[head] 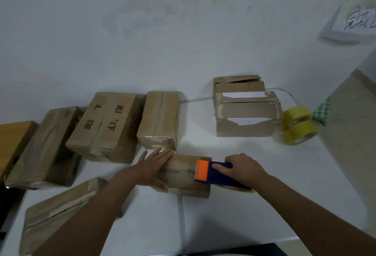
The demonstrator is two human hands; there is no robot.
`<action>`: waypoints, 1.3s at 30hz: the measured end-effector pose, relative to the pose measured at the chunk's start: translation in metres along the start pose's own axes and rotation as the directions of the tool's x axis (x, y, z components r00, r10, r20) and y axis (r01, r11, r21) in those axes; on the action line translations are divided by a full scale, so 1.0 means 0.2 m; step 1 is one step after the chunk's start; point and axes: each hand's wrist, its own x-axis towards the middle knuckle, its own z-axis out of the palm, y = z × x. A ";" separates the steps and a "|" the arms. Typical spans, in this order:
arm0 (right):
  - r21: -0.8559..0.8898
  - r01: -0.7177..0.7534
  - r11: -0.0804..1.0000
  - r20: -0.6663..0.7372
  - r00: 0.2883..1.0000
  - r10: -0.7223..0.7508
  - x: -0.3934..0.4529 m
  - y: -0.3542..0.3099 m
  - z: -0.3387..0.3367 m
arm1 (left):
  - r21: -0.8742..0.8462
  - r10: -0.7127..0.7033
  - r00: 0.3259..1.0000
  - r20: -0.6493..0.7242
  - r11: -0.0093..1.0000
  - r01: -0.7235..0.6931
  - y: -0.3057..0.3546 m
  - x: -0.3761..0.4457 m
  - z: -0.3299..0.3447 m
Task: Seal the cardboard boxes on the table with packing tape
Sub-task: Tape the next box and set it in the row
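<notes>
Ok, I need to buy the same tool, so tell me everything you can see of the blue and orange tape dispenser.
The blue and orange plastic tape dispenser has a dark blue body and a bright orange front end. It lies slanted on the right end of the small brown cardboard box nearest the person, orange end over the box's taped seam. The right hand grips its body. Yellowish tape shows beneath its rear. The left hand presses flat on the box's other end.

Taping box on white surface [264, 174]
Left hand [154, 166] lay flat on small box [183, 176]; right hand [244, 168] gripped blue-orange tape dispenser [211, 173] at its right end.
</notes>
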 end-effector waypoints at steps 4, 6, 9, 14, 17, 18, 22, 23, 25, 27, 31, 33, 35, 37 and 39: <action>0.030 0.012 0.999 0.004 1.000 -0.012 0.01 0.03 0.03 | -0.048 -0.082 0.997 -0.017 0.996 0.081 0.15 0.05 -0.01; 0.034 0.018 0.999 0.002 1.000 -0.018 0.01 0.04 0.04 | -0.172 -0.127 0.979 -0.159 0.980 0.099 0.23 0.08 0.05; 0.027 0.023 0.999 0.005 1.000 -0.023 0.01 0.04 0.05 | -0.183 -0.227 0.905 -0.359 0.968 0.170 0.32 0.12 0.16; 0.006 0.013 1.000 0.003 1.000 -0.013 0.03 0.03 0.06 | -0.099 -0.269 0.865 -0.423 0.963 0.251 0.35 0.14 0.21; -0.011 0.016 1.000 0.017 1.000 -0.016 0.04 0.03 0.05 | -0.066 -0.251 0.867 -0.431 0.967 0.247 0.33 0.15 0.21; -0.016 0.016 1.000 0.022 1.000 -0.015 0.04 0.03 0.05 | -0.049 -0.237 0.866 -0.441 0.969 0.241 0.33 0.15 0.21; -0.012 0.018 1.000 0.031 0.999 -0.018 0.03 0.02 0.04 | 0.073 -0.161 0.896 -0.415 0.975 0.210 0.36 0.18 0.21; -0.001 0.017 1.000 0.035 0.999 -0.017 0.03 0.02 0.04 | 0.068 -0.163 0.912 -0.377 0.977 0.203 0.38 0.20 0.23; 0.020 0.016 1.000 0.042 0.999 -0.017 0.03 0.02 0.03 | -0.001 -0.219 0.897 -0.384 0.972 0.237 0.40 0.21 0.24; 0.023 0.019 1.000 0.048 0.999 -0.020 0.03 0.01 0.01 | -0.035 -0.252 0.876 -0.411 0.965 0.261 0.41 0.22 0.25; 0.046 0.044 0.998 0.071 0.996 -0.048 0.03 0.03 -0.01 | -0.075 -0.259 0.873 -0.413 0.965 0.251 0.42 0.21 0.24; 0.055 0.046 0.997 0.081 0.995 -0.050 0.03 0.07 -0.02 | -0.063 -0.269 0.871 -0.411 0.962 0.268 0.42 0.20 0.23; 0.039 0.035 0.999 0.078 0.996 -0.038 0.01 0.15 -0.02 | -0.080 -0.280 0.867 -0.413 0.959 0.272 0.42 0.20 0.23; 0.029 0.009 1.000 0.071 0.997 -0.011 -0.02 0.26 -0.03 | -0.101 -0.288 0.860 -0.422 0.957 0.271 0.43 0.20 0.23; 0.030 0.000 1.000 0.071 0.998 -0.002 -0.03 0.34 -0.03 | -0.107 -0.284 0.853 -0.438 0.958 0.265 0.42 0.21 0.24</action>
